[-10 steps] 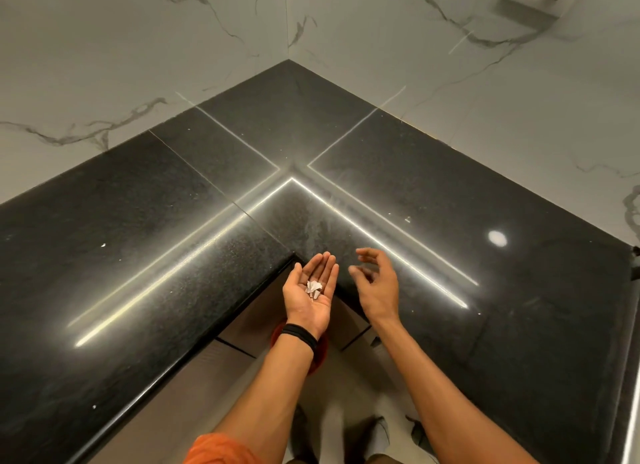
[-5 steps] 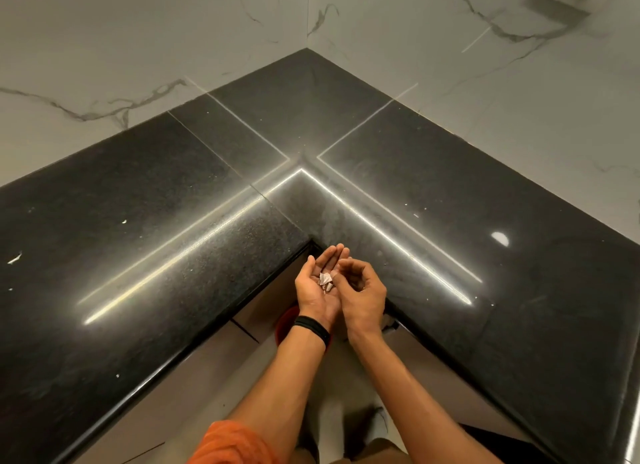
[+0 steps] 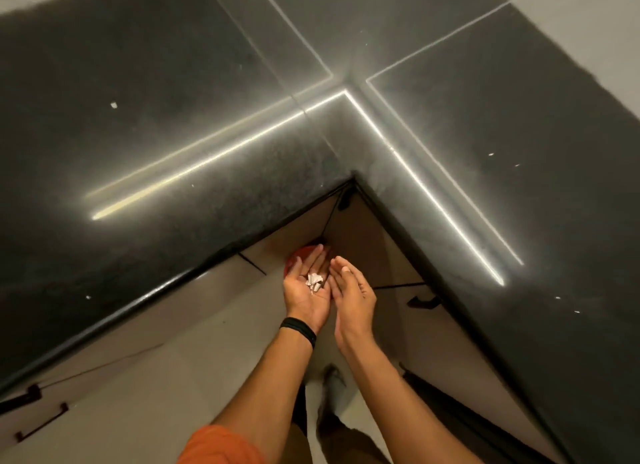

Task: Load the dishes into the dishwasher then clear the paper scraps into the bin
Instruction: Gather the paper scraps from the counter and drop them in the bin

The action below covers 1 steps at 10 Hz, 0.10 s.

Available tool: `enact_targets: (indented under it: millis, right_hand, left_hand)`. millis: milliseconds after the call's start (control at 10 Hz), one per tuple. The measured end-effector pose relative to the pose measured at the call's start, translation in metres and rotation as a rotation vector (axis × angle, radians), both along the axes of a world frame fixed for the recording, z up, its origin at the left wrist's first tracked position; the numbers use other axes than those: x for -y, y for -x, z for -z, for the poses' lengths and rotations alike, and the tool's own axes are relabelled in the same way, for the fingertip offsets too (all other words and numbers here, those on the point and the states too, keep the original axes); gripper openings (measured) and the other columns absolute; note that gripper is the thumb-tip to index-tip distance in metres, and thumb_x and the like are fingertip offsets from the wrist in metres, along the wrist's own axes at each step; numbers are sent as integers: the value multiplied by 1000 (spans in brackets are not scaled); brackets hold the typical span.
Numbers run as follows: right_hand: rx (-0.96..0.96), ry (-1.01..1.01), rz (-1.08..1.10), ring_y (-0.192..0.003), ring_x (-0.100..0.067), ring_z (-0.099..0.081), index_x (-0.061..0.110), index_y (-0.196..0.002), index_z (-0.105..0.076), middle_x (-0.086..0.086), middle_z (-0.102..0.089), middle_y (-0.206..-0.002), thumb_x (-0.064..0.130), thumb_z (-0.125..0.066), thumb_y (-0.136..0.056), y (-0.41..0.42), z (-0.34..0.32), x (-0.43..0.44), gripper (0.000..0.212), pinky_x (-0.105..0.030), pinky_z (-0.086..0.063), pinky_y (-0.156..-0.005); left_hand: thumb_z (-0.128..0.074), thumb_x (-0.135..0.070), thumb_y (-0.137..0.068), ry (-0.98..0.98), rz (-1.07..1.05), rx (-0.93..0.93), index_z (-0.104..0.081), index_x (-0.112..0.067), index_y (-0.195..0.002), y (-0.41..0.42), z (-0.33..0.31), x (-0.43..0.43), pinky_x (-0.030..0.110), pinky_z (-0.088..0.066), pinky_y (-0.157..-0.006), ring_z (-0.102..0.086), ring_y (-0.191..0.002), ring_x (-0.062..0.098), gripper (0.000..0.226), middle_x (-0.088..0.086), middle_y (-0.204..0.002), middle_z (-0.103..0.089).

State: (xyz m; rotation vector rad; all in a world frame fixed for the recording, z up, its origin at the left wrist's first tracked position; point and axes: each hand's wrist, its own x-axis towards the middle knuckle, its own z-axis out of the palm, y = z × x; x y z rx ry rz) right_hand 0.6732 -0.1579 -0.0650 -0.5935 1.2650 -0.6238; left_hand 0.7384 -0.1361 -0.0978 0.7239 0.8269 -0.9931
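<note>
While it lies palm-up, left hand cradles scraps.

A glossy black L-shaped countertop carries a few tiny white scraps, scattered well apart.

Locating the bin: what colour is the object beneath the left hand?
Red object, partly behind the left hand; head view.

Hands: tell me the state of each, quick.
Left hand: open, palm up, scraps lying in it.
Right hand: open, holding nothing, beside the left.
</note>
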Motion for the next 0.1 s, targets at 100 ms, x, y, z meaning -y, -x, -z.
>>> enact_targets:
  millis: [100]
  right_hand:
    - [-128, -131, 33, -116, -22, -62, 11, -133, -59, -10, -63, -130, 8, -52, -104, 2, 73, 2, 29, -29, -48, -94]
  left_hand:
    - [-41, -36, -105, -127, -4, 13, -66, -5, -123, 8, 71, 5, 44, -45, -110, -62, -118, 34, 44, 20, -124, -68]
